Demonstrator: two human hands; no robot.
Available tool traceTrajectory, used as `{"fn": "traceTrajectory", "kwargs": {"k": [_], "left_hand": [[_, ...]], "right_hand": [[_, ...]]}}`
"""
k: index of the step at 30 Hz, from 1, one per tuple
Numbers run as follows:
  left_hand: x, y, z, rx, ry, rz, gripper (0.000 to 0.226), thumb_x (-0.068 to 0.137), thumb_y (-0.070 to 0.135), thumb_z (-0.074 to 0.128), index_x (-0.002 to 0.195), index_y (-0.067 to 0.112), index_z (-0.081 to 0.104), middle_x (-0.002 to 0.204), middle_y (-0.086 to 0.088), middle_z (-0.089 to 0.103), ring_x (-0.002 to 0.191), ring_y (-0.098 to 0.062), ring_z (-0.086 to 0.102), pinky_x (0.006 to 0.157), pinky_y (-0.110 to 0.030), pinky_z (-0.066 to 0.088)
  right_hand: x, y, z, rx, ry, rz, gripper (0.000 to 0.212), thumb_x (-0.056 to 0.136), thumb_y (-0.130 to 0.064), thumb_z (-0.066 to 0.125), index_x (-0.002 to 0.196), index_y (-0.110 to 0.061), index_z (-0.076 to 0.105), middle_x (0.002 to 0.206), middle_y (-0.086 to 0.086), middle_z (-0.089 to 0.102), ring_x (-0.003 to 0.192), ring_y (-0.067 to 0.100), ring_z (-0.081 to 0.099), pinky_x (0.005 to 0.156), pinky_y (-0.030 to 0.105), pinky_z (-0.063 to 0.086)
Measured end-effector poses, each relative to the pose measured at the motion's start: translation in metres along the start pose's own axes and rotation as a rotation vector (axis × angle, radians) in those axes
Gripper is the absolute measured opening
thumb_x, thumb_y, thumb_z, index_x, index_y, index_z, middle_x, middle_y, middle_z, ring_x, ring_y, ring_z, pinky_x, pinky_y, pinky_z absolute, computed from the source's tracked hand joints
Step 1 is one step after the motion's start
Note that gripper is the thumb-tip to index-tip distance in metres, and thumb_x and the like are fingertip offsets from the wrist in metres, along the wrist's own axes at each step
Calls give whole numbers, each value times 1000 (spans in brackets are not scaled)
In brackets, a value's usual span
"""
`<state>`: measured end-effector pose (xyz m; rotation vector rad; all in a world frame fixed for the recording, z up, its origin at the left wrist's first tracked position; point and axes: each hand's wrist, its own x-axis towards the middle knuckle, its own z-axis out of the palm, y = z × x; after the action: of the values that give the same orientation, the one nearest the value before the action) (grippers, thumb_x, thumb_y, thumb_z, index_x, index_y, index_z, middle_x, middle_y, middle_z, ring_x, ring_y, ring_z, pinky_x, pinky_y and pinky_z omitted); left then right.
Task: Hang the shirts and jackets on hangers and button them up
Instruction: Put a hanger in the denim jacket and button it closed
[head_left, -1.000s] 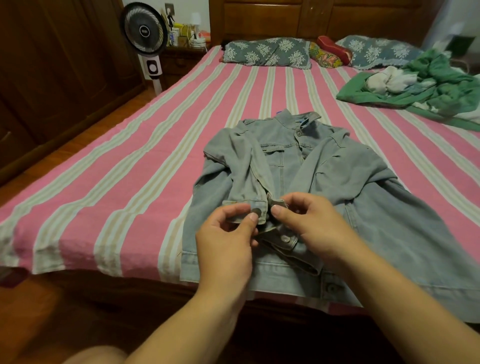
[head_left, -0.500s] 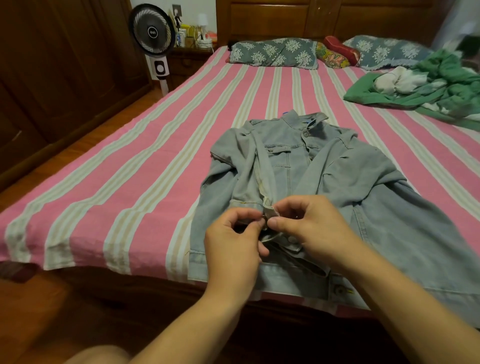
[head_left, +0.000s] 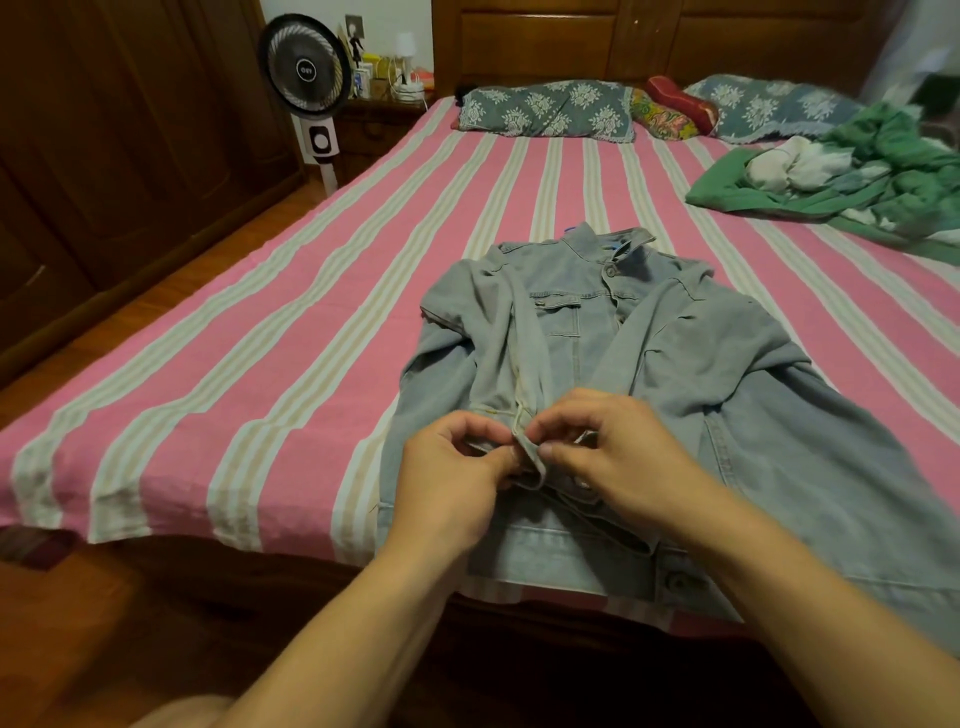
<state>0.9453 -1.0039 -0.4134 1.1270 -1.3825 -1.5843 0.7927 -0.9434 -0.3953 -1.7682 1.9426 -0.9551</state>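
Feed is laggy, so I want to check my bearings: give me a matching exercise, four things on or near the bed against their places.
Things:
1. jacket
2. green clothes
3. fan
4. pillows

Places:
A. on the floor left of the bed
B. at the headboard end
C. far right of the bed
D. near edge, under both hands

The left hand and right hand pinch the jacket's front.

Pairs: 1-D, 2-C, 3-A, 4-B

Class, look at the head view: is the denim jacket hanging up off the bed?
No. The denim jacket lies flat on the striped bed, with the left hand and right hand pinching its front edge.
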Motion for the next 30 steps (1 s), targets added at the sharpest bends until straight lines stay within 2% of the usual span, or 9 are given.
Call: {"fn": "traceTrajectory", "kwargs": {"k": [4,7,11,14,18,21,24,28,30], "left_hand": [[4,-1,-4,-4,-15,-42,21,76,-9,79,77,9,69,64,-12,66,60,-25,65,60,-32,51],[5,-1,-4,-165,24,-96,20,79,-11,76,80,6,68,74,-17,67,71,-30,69,68,-34,60],[6,3,-4,-402,39,-171,16,83,-11,71,92,1,66,89,-21,72,76,-25,74,67,-27,61],[3,4,-3,-448,-50,-203,18,92,-1,64,107,-9,68,93,-18,74,82,-21,73,72,-25,60],[3,3,-3,-501,-8,-232,19,93,0,66,108,-12,65,95,-25,68,83,-28,69,77,-29,61],[8,2,-8,-543,41,-312,13,91,-8,65,100,1,62,81,-17,71,71,-22,73,71,-30,63],[11,1,-11,-541,29,-357,15,91,-9,64,95,6,61,71,-9,71,66,-17,71,77,-31,61],[9,1,-10,-471,34,-316,18,88,-10,67,95,7,63,77,-10,72,73,-21,70,79,-31,57],[7,2,-8,-441,27,-293,21,87,-11,68,95,7,62,73,-7,73,71,-20,71,78,-29,57]], "right_hand": [[0,6,9,-95,54,-152,18,79,-18,83,91,-26,72,81,-16,62,77,-1,59,70,10,43],[-2,7,24,-110,167,-171,20,81,-18,80,98,-22,71,87,-16,61,80,-2,57,73,8,42],[-9,4,46,-122,246,-234,26,86,-14,69,112,-15,71,94,-3,66,87,11,63,79,26,53],[-12,3,51,-148,305,-216,32,89,-14,61,120,-16,71,94,-2,60,82,14,60,74,29,54],[-18,-2,58,-218,241,-238,29,92,-18,52,114,-16,71,99,2,54,83,19,58,71,39,54],[-17,1,59,-184,206,-248,33,90,-20,51,114,-18,74,104,1,57,85,16,61,78,29,55],[-12,4,49,-43,212,-189,26,88,-12,62,106,-21,78,99,-8,66,88,2,63,83,15,49],[-6,5,38,237,174,50,15,90,-13,71,95,-27,68,86,-7,73,82,9,71,78,37,59],[-2,6,37,220,201,74,14,89,-15,74,90,-27,65,81,-8,72,76,10,70,74,38,59]]}}
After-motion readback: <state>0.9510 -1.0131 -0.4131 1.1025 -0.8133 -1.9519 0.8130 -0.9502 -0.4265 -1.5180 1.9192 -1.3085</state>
